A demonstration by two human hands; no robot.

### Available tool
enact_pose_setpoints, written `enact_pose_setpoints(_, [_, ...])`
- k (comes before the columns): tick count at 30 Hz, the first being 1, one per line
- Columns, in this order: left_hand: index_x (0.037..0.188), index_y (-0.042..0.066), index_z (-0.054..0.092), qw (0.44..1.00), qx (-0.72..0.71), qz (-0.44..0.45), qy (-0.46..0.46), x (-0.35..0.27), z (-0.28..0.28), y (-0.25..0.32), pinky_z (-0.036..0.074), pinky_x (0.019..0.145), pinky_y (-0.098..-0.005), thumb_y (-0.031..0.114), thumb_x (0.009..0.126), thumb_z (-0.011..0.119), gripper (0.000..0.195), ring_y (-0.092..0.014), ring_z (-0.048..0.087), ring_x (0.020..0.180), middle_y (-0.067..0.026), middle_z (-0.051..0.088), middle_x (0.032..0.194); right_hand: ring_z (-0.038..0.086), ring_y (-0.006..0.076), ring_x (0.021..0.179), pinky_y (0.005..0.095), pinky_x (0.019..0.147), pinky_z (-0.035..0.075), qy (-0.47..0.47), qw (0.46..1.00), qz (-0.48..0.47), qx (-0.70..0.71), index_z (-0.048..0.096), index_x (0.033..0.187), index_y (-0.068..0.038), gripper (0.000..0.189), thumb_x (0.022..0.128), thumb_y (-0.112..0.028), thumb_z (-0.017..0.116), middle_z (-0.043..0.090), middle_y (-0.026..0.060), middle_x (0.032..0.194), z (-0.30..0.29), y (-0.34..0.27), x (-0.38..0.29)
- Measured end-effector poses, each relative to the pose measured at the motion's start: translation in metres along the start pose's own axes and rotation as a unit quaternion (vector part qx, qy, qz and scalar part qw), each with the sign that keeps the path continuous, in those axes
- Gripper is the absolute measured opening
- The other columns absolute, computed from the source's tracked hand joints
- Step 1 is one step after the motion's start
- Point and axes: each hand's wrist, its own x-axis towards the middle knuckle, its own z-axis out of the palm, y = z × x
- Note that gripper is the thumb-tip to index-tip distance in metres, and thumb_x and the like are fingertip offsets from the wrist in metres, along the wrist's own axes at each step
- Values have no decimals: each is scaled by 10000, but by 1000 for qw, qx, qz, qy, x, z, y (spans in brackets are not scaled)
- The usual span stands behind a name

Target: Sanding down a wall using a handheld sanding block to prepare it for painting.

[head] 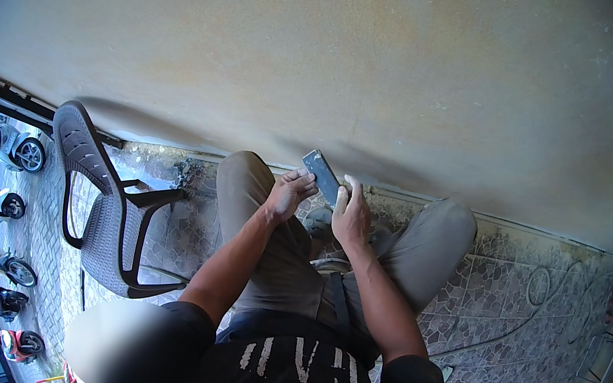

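A flat, dark, oblong block [322,177] with a pale, worn far end is held slantwise between my hands, above my knees and in front of the wall; its exact kind cannot be told. My left hand [292,192] pinches its left edge between thumb and fingertips. Around the near right end of the block closes my right hand [352,211], thumb on top and fingers at the far side. Both hands look dusty. A painted wall [360,80] with chipped, stained patches rises in front of me.
A brown plastic armchair [110,232] stands at the left near the wall. A hose [501,330] winds over the patterned tile floor [481,303] at the right, with a metal frame [607,362] beyond. Several motorbikes [12,148] are parked at the far left.
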Motion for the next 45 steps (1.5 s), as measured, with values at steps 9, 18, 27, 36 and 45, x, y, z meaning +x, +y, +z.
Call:
enact_pose_setpoints(9, [1066,77,710,995,91,-36,-1,-5,3,-1,532,905,-314,158,1027,653,106,-113,661,913,-1,727,994,608,415,1138,479,910,526,-57,993,-100,-39,572,1242,-69,448,867,-205,776,587,199,1212,-9,-20,-8])
enact_pose_setpoints(18, [975,129,677,998,63,-20,13,-1,1,-4,525,858,-301,166,981,728,63,-108,649,883,27,710,935,673,132,753,275,586,525,-121,924,167,321,555,1225,-38,184,1068,-129,528,664,91,1012,15,9,-6])
enact_pose_setpoints(27, [1067,161,658,998,49,-31,-4,9,-4,2,499,899,-336,266,1013,689,122,-135,650,931,10,707,991,694,144,759,263,605,522,-135,832,230,486,530,1259,-28,220,1081,-155,510,680,113,1008,2,-6,10])
enact_pose_setpoints(36, [1157,143,637,998,41,-45,13,8,-6,-4,481,935,-369,431,1030,625,314,-164,607,1005,-23,651,1062,631,131,685,268,535,482,-73,864,207,452,524,1305,-51,258,1051,-96,518,653,97,999,18,10,0])
enact_pose_setpoints(45, [1064,100,729,996,63,-31,-52,14,-15,-11,523,951,-399,253,1018,681,167,-175,681,984,-32,741,1027,647,137,674,294,536,513,-143,909,137,366,577,1231,-51,214,1034,-134,579,666,95,945,19,7,0])
